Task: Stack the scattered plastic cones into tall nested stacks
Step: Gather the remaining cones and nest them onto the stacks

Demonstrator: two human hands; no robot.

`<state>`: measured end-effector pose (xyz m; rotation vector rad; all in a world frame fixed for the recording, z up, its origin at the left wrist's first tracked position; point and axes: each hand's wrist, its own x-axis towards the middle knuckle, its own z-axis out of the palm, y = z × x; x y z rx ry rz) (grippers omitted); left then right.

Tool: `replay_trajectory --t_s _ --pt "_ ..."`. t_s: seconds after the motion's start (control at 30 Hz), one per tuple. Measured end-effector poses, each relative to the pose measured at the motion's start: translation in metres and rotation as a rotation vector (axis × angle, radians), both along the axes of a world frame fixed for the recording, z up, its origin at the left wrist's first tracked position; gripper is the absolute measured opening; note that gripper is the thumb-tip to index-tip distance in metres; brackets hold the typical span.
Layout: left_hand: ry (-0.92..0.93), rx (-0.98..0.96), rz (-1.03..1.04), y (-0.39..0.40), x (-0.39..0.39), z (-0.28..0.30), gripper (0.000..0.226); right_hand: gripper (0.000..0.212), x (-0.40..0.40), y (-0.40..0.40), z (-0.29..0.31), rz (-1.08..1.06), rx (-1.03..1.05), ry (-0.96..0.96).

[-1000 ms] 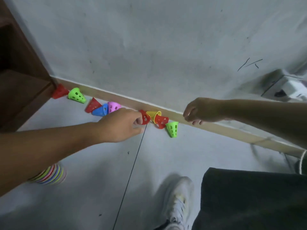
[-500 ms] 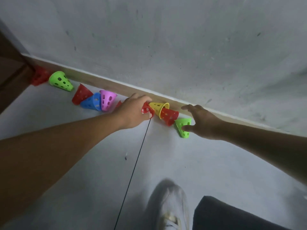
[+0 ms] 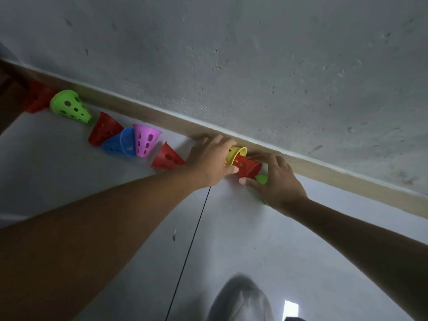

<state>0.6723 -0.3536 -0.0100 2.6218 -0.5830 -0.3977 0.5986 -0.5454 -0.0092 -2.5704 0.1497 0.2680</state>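
Perforated plastic cones lie on their sides along the skirting board. My left hand point(image 3: 208, 162) grips a yellow cone point(image 3: 236, 152), thumb under it and fingers over it. A red cone point(image 3: 247, 166) has its narrow end at the yellow cone's mouth. My right hand point(image 3: 275, 181) holds that red cone by its wide end, thumb below and fingers above. A green cone point(image 3: 261, 179) shows partly under my right palm. To the left lie a red cone point(image 3: 168, 157), a pink cone point(image 3: 146, 140), a blue cone point(image 3: 119, 143), another red cone point(image 3: 104, 128), a green cone point(image 3: 69, 107) and a dark red cone point(image 3: 37, 99).
The wooden skirting board point(image 3: 335, 174) and grey wall close off the far side. Dark wooden furniture point(image 3: 5, 110) stands at the far left. A thin black line point(image 3: 190, 246) crosses the grey floor. My white shoe point(image 3: 240, 300) is at the bottom.
My right hand came down from above the skirting onto the green cone, then closed on the red cone. My left hand slid right from a red cone onto the yellow cone. The view moved closer.
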Motion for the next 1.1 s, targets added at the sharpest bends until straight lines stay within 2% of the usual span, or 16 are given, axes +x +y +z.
replay_trajectory --t_s 0.23,0.43,0.7,0.83,1.1 --pt "0.023 -0.023 -0.019 0.003 0.007 -0.012 0.058 0.075 -0.005 0.005 -0.013 -0.006 -0.027 -0.038" --pt "0.085 -0.041 -0.115 0.011 0.01 -0.023 0.068 0.077 -0.022 -0.003 -0.015 -0.026 -0.026 0.026" --pt "0.084 -0.011 -0.124 0.007 0.007 -0.02 0.087 0.08 -0.048 -0.03 -0.007 -0.092 0.031 0.071" --pt "0.112 0.091 -0.137 0.01 0.002 -0.004 0.078 0.083 -0.054 -0.036 0.01 -0.091 0.037 0.067" --pt "-0.021 0.122 -0.187 0.024 -0.011 0.079 0.075 0.085 -0.045 -0.033 0.076 -0.152 0.12 -0.062"
